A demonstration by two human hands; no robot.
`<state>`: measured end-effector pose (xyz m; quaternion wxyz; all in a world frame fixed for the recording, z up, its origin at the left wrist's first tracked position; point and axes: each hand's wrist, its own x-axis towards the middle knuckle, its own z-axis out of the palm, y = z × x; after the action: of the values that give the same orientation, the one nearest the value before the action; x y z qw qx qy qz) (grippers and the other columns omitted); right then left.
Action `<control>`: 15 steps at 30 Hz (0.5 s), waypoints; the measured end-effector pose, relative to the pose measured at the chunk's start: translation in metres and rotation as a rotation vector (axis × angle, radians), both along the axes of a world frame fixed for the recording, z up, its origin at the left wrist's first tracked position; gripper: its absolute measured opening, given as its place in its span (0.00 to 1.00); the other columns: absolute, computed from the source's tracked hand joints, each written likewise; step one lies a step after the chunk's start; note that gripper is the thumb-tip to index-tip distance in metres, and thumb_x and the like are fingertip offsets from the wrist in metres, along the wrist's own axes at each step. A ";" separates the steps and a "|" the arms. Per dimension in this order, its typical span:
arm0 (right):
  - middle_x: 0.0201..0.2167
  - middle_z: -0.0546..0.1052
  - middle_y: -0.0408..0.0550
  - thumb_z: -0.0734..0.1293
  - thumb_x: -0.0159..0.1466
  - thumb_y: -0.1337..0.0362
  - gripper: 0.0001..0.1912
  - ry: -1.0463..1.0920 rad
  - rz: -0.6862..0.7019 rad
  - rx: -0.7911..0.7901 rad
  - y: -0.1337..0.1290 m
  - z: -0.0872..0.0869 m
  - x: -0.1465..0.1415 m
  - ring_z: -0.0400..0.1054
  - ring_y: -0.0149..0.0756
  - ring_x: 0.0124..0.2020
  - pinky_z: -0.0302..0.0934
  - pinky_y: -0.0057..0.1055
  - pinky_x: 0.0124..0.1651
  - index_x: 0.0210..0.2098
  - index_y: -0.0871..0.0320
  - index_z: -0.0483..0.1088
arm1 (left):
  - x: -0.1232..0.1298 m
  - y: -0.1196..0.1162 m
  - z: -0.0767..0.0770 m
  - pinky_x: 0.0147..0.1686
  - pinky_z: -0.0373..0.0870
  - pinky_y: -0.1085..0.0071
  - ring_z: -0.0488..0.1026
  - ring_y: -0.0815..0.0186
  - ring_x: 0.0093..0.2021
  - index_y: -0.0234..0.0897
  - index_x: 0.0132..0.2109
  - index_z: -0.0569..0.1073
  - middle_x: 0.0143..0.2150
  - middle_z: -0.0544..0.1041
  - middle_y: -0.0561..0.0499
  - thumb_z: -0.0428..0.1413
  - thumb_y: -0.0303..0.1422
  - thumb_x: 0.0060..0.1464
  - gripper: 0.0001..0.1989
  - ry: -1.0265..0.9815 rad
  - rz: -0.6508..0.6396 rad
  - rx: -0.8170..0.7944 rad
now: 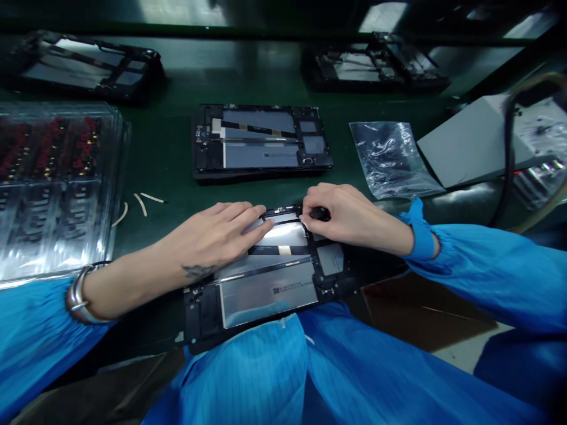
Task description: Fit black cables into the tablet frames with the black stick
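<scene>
Left hand (224, 233) is resting across the top of an opened tablet-like device (269, 292), right hand (341, 209) is curled around some small black object (319, 213) by its far edge. Similar unit (261, 153) just behind, clear plastic tray (114, 141) off left, plastic bag (392, 159) right.

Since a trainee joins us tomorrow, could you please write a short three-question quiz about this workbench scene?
1. Multiple choice: what does the left hand rest on?
A) a clear plastic bag
B) the open device nearest the person
C) a grey box

2. True or false: the right hand is curled around a small dark object.

3. Fill in the gap: beside the clear tray lie ___ thin pale strips.

Key:
1. B
2. True
3. three
</scene>
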<state>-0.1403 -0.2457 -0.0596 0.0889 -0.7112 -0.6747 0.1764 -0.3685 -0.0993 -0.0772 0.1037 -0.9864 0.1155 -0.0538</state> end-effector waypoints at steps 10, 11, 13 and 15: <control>0.31 0.72 0.48 0.63 0.64 0.65 0.08 -0.007 0.011 0.028 0.001 0.001 0.001 0.64 0.35 0.35 0.54 0.32 0.35 0.29 0.59 0.70 | 0.028 -0.004 0.011 0.35 0.68 0.64 0.72 0.56 0.42 0.35 0.64 0.67 0.47 0.73 0.39 0.41 0.23 0.66 0.23 0.060 0.007 0.049; 0.33 0.72 0.49 0.63 0.64 0.65 0.07 -0.007 0.002 0.103 -0.003 0.003 0.000 0.65 0.37 0.36 0.56 0.33 0.36 0.31 0.58 0.71 | 0.032 -0.004 0.012 0.35 0.67 0.65 0.71 0.56 0.41 0.35 0.65 0.66 0.46 0.73 0.40 0.42 0.23 0.66 0.23 0.064 0.004 0.044; 0.39 0.73 0.52 0.62 0.67 0.61 0.09 0.030 -0.070 0.317 -0.016 0.011 -0.006 0.67 0.41 0.41 0.61 0.37 0.42 0.36 0.57 0.73 | 0.037 -0.001 0.013 0.34 0.65 0.66 0.71 0.58 0.40 0.37 0.67 0.63 0.45 0.73 0.41 0.43 0.24 0.66 0.24 0.069 -0.016 0.023; 0.43 0.73 0.54 0.57 0.71 0.53 0.17 0.134 -0.179 0.437 -0.036 0.019 -0.021 0.68 0.45 0.46 0.64 0.42 0.48 0.43 0.53 0.74 | 0.042 0.002 0.013 0.35 0.65 0.66 0.70 0.60 0.38 0.40 0.67 0.62 0.45 0.73 0.42 0.43 0.25 0.67 0.24 0.088 -0.067 -0.024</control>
<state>-0.1609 -0.2821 -0.0408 0.3002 -0.7189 -0.6236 0.0644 -0.3269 -0.0970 -0.0640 0.0849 -0.9846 0.1521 -0.0153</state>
